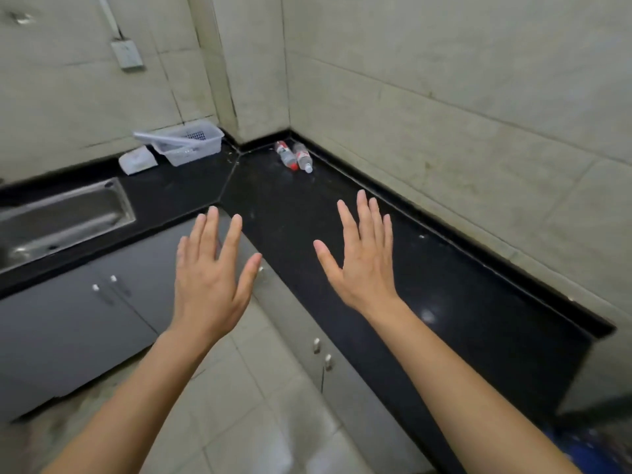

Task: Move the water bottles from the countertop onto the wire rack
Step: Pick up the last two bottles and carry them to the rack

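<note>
Two clear water bottles with red-and-white labels lie side by side on the black countertop (444, 302) in the far corner: the left bottle (286, 155) and the right bottle (303, 157), caps pointing toward me. My left hand (210, 278) is held out flat, fingers spread, over the counter's inner edge. My right hand (362, 258) is also flat and spread above the counter, well short of the bottles. Both hands hold nothing. No wire rack shows in this view.
A white plastic basket (186, 145) with a lid propped across it stands at the back left, a white packet (136, 160) beside it. A steel sink (58, 220) is set into the left counter. Grey cabinet doors (68, 323) and a tiled floor lie below.
</note>
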`<state>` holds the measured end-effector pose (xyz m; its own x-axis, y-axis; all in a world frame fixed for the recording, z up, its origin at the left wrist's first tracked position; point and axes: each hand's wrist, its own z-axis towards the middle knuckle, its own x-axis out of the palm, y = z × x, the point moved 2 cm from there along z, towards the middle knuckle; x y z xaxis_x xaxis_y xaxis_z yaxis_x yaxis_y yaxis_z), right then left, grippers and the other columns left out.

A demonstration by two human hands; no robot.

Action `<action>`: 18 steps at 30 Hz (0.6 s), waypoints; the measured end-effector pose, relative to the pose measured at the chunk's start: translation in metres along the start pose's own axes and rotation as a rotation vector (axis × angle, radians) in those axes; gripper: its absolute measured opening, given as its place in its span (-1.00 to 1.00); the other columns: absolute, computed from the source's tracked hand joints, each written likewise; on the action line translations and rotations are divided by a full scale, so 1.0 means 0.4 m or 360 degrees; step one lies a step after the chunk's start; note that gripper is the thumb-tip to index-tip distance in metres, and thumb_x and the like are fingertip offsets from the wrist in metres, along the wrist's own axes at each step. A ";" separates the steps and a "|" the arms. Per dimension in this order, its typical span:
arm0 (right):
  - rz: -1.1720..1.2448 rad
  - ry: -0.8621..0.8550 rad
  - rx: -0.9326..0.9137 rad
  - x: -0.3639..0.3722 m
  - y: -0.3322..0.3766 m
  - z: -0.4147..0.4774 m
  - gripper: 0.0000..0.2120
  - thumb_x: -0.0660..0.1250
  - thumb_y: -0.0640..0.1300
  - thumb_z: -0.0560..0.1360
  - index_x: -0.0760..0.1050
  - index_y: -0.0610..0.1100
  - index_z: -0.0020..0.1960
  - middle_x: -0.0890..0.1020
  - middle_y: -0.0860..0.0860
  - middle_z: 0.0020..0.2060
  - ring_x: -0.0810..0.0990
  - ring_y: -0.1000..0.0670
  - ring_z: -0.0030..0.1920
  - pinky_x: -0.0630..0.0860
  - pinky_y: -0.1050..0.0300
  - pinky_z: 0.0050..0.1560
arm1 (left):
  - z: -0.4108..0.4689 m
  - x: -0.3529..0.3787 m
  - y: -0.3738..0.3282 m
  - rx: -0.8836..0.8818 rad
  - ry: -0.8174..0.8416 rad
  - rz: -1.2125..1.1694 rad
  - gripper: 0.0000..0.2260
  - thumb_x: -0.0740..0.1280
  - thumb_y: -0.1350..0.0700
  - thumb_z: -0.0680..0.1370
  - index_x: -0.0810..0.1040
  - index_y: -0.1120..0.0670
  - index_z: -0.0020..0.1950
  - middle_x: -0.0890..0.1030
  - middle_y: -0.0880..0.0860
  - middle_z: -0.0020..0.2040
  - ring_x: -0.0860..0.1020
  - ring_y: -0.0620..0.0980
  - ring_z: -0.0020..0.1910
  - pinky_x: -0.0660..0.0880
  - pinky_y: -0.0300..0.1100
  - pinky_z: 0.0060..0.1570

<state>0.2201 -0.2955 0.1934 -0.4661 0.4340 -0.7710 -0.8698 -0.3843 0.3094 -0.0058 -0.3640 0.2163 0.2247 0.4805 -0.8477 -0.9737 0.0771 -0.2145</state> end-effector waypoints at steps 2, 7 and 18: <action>0.0011 -0.0007 -0.0028 0.054 0.041 0.055 -0.31 0.17 0.22 0.63 0.12 -0.11 0.63 0.02 -0.17 0.64 -0.06 -0.16 0.65 -0.11 -0.20 0.61 | 0.052 0.009 0.071 -0.0015 -0.0003 0.0027 -0.41 0.08 -0.17 0.65 0.27 0.14 0.59 0.16 0.26 0.61 0.12 0.25 0.61 0.19 0.30 0.49; -0.0023 0.0021 -0.0038 0.180 0.049 0.188 -0.31 0.17 0.22 0.63 0.12 -0.11 0.63 0.02 -0.16 0.65 -0.06 -0.15 0.65 -0.10 -0.20 0.61 | 0.216 0.085 0.179 0.0006 0.0051 0.0010 -0.40 0.05 -0.18 0.65 0.26 0.12 0.60 0.15 0.25 0.62 0.11 0.24 0.61 0.15 0.27 0.52; -0.0010 0.0123 0.0070 0.538 -0.093 0.609 -0.30 0.15 0.23 0.64 0.12 -0.13 0.63 0.04 -0.17 0.64 -0.02 -0.16 0.64 -0.03 -0.24 0.60 | 0.745 0.379 0.298 0.0118 0.0157 0.0083 -0.43 0.03 -0.19 0.67 0.22 0.07 0.62 0.12 0.20 0.64 0.08 0.20 0.63 0.11 0.26 0.54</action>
<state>0.1126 0.0105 0.1516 -0.4484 0.3711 -0.8132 -0.8796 -0.3449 0.3276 -0.0989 -0.0217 0.2067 0.1728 0.3977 -0.9011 -0.9834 0.1205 -0.1354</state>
